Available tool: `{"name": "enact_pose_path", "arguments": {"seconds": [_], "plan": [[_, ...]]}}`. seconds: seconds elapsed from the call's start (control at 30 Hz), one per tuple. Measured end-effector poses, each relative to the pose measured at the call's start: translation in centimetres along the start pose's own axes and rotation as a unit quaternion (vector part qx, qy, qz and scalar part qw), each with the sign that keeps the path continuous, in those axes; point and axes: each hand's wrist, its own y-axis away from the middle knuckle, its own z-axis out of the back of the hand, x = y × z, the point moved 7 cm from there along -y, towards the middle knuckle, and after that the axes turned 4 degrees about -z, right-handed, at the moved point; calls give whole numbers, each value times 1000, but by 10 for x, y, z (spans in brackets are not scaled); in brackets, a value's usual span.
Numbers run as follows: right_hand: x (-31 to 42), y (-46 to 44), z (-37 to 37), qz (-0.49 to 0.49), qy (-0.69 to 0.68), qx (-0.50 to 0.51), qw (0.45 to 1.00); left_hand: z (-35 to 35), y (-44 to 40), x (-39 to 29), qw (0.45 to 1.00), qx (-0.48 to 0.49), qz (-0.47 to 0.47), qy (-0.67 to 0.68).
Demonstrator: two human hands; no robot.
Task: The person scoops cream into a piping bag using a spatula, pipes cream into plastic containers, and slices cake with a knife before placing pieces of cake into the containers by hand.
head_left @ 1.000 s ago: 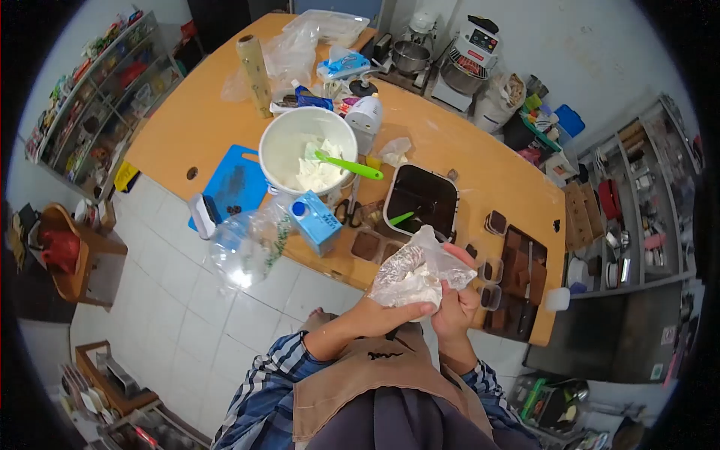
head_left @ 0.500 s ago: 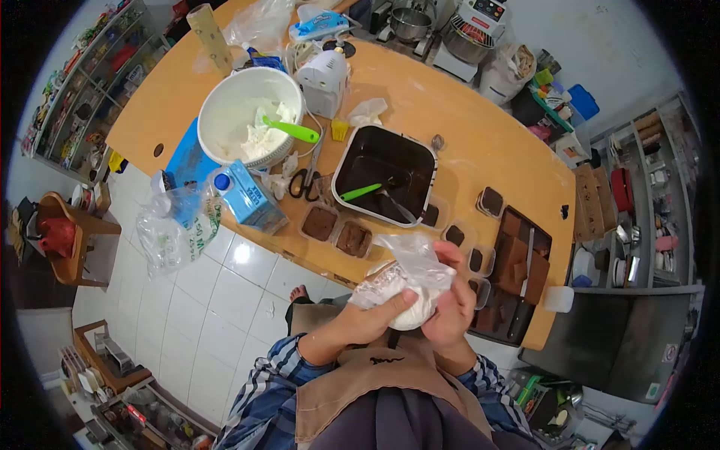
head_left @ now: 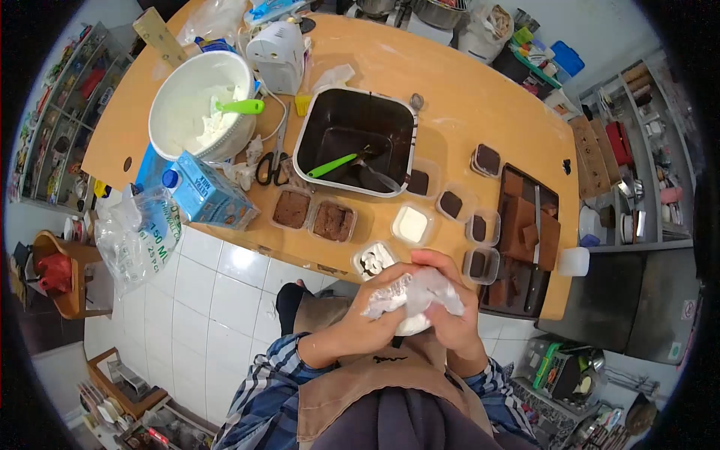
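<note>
A clear bag of white cream (head_left: 415, 300) is held above the near edge of the table (head_left: 480, 97), in front of the apron (head_left: 352, 390). It is gripped from both sides: its left part is clasped by the left hand (head_left: 373, 328), and its right part is wrapped by the right hand (head_left: 459, 321), whose fingers are curled over the top. Just beyond the hands, a tub with a white swirl (head_left: 358, 264) is partly hidden by the fingers, dark patches being left visible around the cream. Behind it is set a tub with a smooth white top (head_left: 430, 227). To the left, two tubs of brown cake (head_left: 333, 221) are placed side by side, while more dark-filled tubs (head_left: 452, 203) are spread to the right, near a tray (head_left: 510, 172) on which brown cake slabs (head_left: 519, 229) and a knife (head_left: 536, 225) are laid. Farther back, a green-handled spatula (head_left: 241, 106) is rested in a white bowl (head_left: 169, 116).
</note>
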Motion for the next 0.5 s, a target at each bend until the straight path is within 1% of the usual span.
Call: {"name": "enact_pose_path", "arguments": {"seconds": [0.03, 0.13, 0.2, 0.27, 0.3, 0.4, 0.43, 0.5], "plan": [[-5, 2, 0, 6, 36, -11, 999, 0, 1, 1, 997, 21, -17, -71], [-17, 11, -3, -32, -20, -38, 999, -1, 9, 4, 996, 44, -16, -70], [-15, 11, -11, 66, 110, -4, 992, 0, 12, 1, 987, 69, -92, -108], [-5, 11, -22, 164, 255, 10, 953, -1, 16, -4, 964, 109, -172, -169], [-8, 15, -25, 156, 323, 10, 933, 2, 20, 8, 979, 132, -112, -108], [-12, 25, -35, 192, 446, -1, 874, 5, 27, 17, 956, 214, -105, -173], [-15, 30, -38, 209, 473, 13, 856, 5, 33, 25, 967, 204, -76, -129], [-22, 36, -42, 226, 498, 0, 837, 7, 38, 29, 961, 217, -87, -147]]}}
